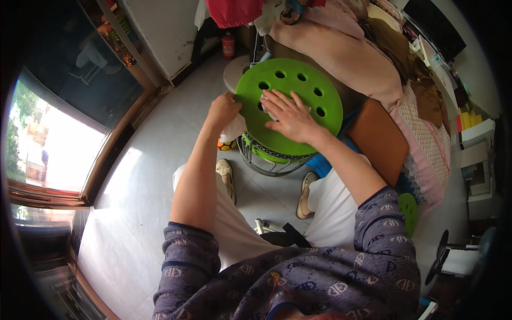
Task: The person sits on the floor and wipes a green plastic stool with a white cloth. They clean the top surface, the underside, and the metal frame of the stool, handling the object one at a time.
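Note:
A round green stool seat (296,138) with a ring of holes lies in front of me. My right hand (290,116) is spread flat on it, palm down, pressing a thin white wipe (273,117) whose edges show around the fingers. At the seat's left rim, my left hand (225,111) is closed in a fist, and a white cloth or tissue (235,127) hangs from it. Under the seat come a band with a diamond pattern (276,153), more green layers and a grey metal ring frame (264,171).
A blue plastic item (319,165) and a brown board (378,140) stand right of the stool, beside a bed with a pink cover (340,56). An orange-black ball (226,145) rests at lower left. Farther back are a pale round seat (235,74) and a red canister (228,46).

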Motion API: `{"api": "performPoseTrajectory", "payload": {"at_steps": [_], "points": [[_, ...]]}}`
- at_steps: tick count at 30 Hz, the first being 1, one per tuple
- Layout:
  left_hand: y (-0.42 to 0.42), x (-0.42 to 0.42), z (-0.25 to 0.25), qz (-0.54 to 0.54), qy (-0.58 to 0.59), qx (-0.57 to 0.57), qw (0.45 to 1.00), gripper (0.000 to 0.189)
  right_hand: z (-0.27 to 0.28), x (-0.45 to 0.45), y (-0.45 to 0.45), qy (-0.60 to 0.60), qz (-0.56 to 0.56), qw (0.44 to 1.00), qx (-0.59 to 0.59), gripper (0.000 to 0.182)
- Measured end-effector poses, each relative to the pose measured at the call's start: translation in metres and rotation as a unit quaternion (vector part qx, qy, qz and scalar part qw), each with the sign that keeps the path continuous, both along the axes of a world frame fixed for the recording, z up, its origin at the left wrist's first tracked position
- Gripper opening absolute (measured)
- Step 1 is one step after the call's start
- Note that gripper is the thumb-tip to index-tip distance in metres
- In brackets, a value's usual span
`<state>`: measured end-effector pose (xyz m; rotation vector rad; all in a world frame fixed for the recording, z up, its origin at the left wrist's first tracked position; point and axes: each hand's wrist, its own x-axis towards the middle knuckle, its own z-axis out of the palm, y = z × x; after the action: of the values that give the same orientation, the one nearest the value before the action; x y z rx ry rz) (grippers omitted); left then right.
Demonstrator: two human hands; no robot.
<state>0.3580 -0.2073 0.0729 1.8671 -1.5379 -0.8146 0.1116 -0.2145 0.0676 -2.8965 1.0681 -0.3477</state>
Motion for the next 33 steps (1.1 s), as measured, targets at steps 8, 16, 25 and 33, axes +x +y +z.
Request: {"api": "performPoseTrajectory", "payload": {"at_steps": [8, 16, 25, 33], "points": [[0.005, -0.003, -0.002, 0.003, 0.066, 0.002, 0.998, 0.048, -0.001, -0.095, -0.093, 0.019, -0.282, 0.959, -0.007, 0.05], [-0.003, -0.007, -0.006, 0.0, 0.063, 0.0, 0.998, 0.046, -0.001, -0.043, -0.143, 0.024, -0.353, 0.935, 0.025, 0.056], [-0.001, 0.011, -0.004, -0.06, 0.093, 0.05, 0.993, 0.048, -0.009, 0.094, -0.074, -0.001, -0.004, 1.0, 0.002, 0.052], [-0.007, 0.002, -0.019, -0.056, 0.157, 0.023, 0.986, 0.053, 0.001, -0.047, -0.171, 0.041, -0.329, 0.94, 0.082, 0.063]]}}
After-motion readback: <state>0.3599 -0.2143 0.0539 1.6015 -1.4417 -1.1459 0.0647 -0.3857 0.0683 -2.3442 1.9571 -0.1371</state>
